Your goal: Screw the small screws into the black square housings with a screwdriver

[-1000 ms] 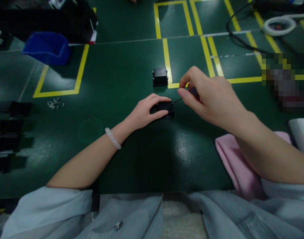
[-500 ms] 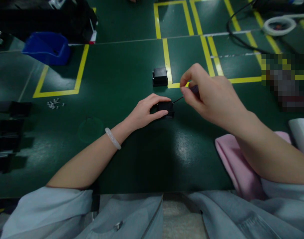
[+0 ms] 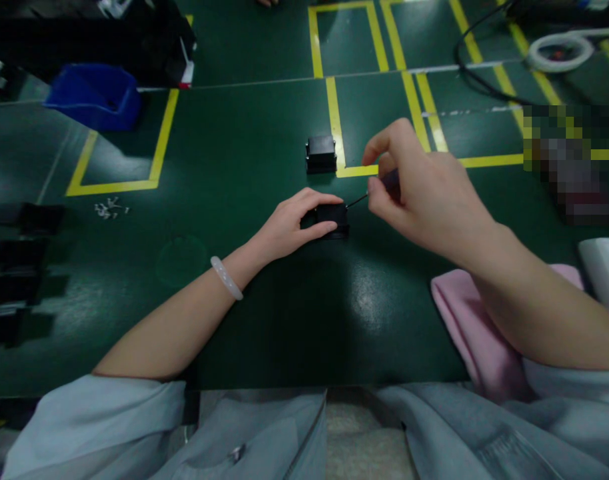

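My left hand (image 3: 297, 217) grips a small black box-shaped part (image 3: 332, 213) on the green table, with the fingers along its far side and the thumb on its near side. In my right hand (image 3: 414, 177) is a screwdriver (image 3: 391, 180), its dark handle partly hidden by the fingers. The thin shaft slants down to the left, and its tip meets the right edge of the held part. My right index finger is lifted off the handle. Just beyond stands a second black box-shaped part (image 3: 321, 153) with small metal bits at its sides.
Several loose screws (image 3: 109, 209) lie to the left, below a blue bin (image 3: 97, 97). More black parts (image 3: 17, 280) line the far left. A pink cloth (image 3: 464, 307) sits under my right forearm. A cable (image 3: 467, 70) and a white ring-shaped roll (image 3: 559, 53) are at back right.
My right index finger has lifted and opened away from the thumb on the screwdriver. My left hand and the black part stay where they were.
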The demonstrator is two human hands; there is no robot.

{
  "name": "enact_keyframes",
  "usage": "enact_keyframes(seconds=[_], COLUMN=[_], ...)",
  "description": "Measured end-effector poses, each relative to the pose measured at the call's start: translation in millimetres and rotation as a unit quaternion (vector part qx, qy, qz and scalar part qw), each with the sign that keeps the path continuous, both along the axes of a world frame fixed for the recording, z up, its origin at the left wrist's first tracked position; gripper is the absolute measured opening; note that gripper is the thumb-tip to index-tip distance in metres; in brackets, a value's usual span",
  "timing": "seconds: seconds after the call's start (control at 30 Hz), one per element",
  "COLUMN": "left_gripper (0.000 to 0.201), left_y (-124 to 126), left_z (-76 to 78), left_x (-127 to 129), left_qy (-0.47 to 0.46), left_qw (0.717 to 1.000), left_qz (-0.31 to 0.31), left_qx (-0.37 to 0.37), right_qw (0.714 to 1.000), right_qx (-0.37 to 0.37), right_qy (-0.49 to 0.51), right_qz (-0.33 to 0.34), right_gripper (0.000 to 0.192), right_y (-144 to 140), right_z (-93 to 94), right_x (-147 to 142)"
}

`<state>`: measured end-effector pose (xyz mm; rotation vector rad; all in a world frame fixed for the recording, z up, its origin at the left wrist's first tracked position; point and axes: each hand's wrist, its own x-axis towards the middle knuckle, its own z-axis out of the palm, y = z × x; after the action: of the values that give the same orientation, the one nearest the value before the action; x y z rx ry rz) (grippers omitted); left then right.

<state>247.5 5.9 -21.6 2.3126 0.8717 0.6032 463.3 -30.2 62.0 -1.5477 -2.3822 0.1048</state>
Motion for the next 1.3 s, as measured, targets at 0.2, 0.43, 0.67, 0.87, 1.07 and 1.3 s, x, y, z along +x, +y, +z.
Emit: enact_keyframes(seconds=[0.2, 0.43, 0.67, 0.87, 1.07, 1.3], left_gripper=[0.04, 0.04, 0.042, 0.042, 0.041, 0.041], left_y=[0.0, -0.6, -1.0, -0.6, -0.3, -0.2], left_z=[0.7, 1.4, 2.4, 1.9, 1.2, 0.9], left_x=[0.1, 0.1, 0.5, 0.1, 0.2, 1.1], left_qy=[-0.005, -0.002, 0.005, 0.009, 0.0, 0.0], left_qw=[1.0, 1.0, 1.0, 1.0, 1.0, 1.0], left_qz=[-0.002, -0.002, 0.004, 0.005, 0.0, 0.003], left_qx=[-0.002, -0.009, -0.012, -0.01, -0.008, -0.004], right_qw=[1.0, 1.0, 1.0, 1.0, 1.0, 1.0], right_qx=[0.013, 0.006, 0.007, -0.003, 0.011, 0.018], right_qy=[-0.006, 0.007, 0.0, 0.02, 0.003, -0.014], right_qz=[0.006, 0.011, 0.005, 0.011, 0.007, 0.013], right_gripper=[0.029, 0.029, 0.027, 0.029, 0.029, 0.028], right_y=[1.6, 0.8, 0.3, 0.3, 1.7, 3.2], right_z=[-2.5, -1.9, -2.3, -0.3, -2.8, -2.4], right_x=[0.6, 1.0, 0.5, 1.1, 1.4, 1.1])
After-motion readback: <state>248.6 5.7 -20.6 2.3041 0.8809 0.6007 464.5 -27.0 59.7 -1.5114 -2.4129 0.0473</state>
